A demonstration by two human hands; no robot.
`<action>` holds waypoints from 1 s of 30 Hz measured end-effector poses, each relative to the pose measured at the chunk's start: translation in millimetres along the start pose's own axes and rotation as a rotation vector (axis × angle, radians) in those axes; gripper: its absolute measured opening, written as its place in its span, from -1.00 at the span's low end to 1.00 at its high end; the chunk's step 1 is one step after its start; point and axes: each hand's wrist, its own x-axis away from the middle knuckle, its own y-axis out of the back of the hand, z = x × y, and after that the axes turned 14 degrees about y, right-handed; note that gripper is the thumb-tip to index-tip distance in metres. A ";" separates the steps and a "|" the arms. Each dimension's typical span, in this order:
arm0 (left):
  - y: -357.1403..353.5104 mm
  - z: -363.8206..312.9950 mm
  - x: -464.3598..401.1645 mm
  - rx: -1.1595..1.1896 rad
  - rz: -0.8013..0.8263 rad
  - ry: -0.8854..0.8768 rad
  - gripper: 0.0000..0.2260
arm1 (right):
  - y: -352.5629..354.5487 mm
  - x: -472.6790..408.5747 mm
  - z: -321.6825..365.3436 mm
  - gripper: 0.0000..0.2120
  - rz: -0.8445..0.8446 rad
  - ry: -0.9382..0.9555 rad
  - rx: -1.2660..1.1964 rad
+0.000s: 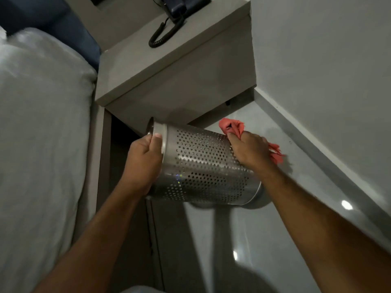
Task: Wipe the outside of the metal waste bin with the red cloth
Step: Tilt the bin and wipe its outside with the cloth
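Sideways, the metal waste bin (203, 163) lies tilted between both hands.
Rim toward the left hand (143, 157), which grips it; right hand (249, 152) clenches the red cloth (232, 126) near the base.

A single head-worn wide-angle view looks forward and steeply down from above the person's own forearms, close enough that both arms fill the lower half. Just beyond the left grip (146, 154) and right grip (249, 149) lies the floor (264, 229); farther ahead rises a bedside unit (179, 66), the bed (42, 123) at left, a wall (328, 60) at right
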 end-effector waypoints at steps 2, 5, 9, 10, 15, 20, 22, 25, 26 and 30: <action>-8.4 -14.7 -8.3 0.058 -0.067 0.080 -0.66 | -0.3 0.8 6.0 -0.61 -0.009 0.035 -0.030; -24.3 -46.1 -29.1 0.129 -0.107 0.289 -0.79 | -8.9 39.9 23.4 -0.54 -0.131 0.136 -0.076; -32.1 -63.9 -51.4 0.193 -0.015 0.389 -0.78 | -25.1 87.3 63.2 -0.40 -0.229 0.294 -0.105; -32.2 -66.1 -51.6 0.217 0.004 0.403 -0.82 | -30.0 88.5 76.1 -0.40 -0.219 0.366 -0.077; -23.6 -66.8 -48.5 0.348 0.117 0.425 -0.76 | -43.7 67.7 106.1 -0.31 -0.213 0.517 0.057; -3.3 -17.4 -15.3 -0.016 0.242 -0.074 -0.55 | -33.0 38.0 98.9 -0.38 -0.241 0.373 -0.002; -5.0 3.0 -1.4 -0.102 0.083 -0.255 -0.62 | -26.2 30.5 94.5 -0.37 -0.190 0.284 -0.052; -15.6 15.3 8.2 -0.074 -0.091 -0.259 -0.63 | -16.1 24.2 85.4 -0.47 -0.130 0.180 -0.109; -17.4 13.9 8.4 -0.039 -0.093 -0.237 -0.61 | -13.0 21.6 85.4 -0.50 -0.116 0.169 -0.119; -9.2 6.0 -0.5 0.191 -0.034 -0.025 -0.60 | -15.4 24.9 114.4 -0.52 -0.109 0.392 -0.083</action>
